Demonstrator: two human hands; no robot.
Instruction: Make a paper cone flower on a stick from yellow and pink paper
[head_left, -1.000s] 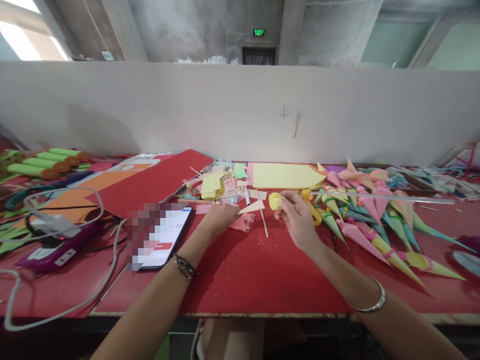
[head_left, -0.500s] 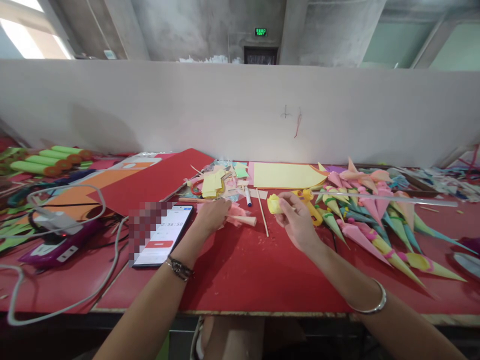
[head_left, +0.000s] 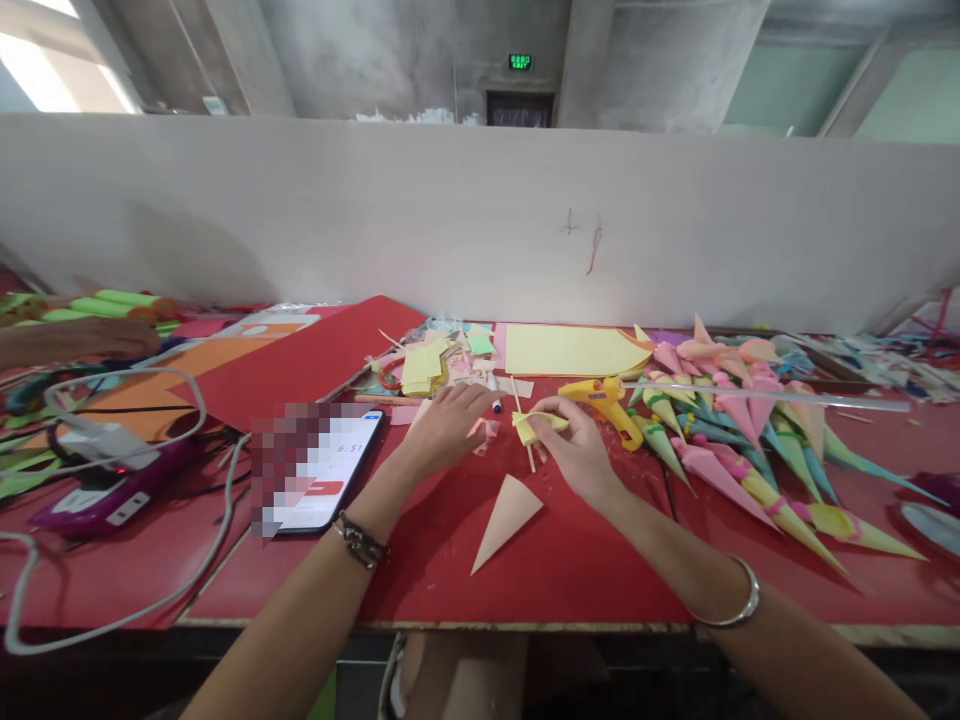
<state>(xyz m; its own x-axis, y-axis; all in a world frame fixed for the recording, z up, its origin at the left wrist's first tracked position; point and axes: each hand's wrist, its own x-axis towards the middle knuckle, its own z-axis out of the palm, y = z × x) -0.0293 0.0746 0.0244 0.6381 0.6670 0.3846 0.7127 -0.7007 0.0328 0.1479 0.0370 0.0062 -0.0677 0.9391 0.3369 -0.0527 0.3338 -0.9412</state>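
Note:
My right hand (head_left: 581, 445) pinches a small folded piece of yellow paper (head_left: 538, 427) over the middle of the red table. To its left, my left hand (head_left: 450, 425) is open, its fingers stretched out palm down above bits of pink paper (head_left: 486, 434). A peach paper cone (head_left: 506, 520) lies flat in front of both hands, its point toward me. Behind the yellow paper runs a thin stick (head_left: 516, 388), partly hidden. A yellow glue gun (head_left: 607, 402) rests just past my right hand.
Finished-looking paper cones (head_left: 739, 440) are heaped at the right. A phone (head_left: 330, 470) lies left of my left arm, near a purple power strip (head_left: 120, 495) and white cable. Another person's hand (head_left: 82, 340) reaches in at far left. Yellow sheets (head_left: 566, 350) lie at the back.
The peach cone has left my left hand and now lies on the table. That hand has opened. My right hand moved slightly left with the yellow paper. Another person's hand has appeared at left.

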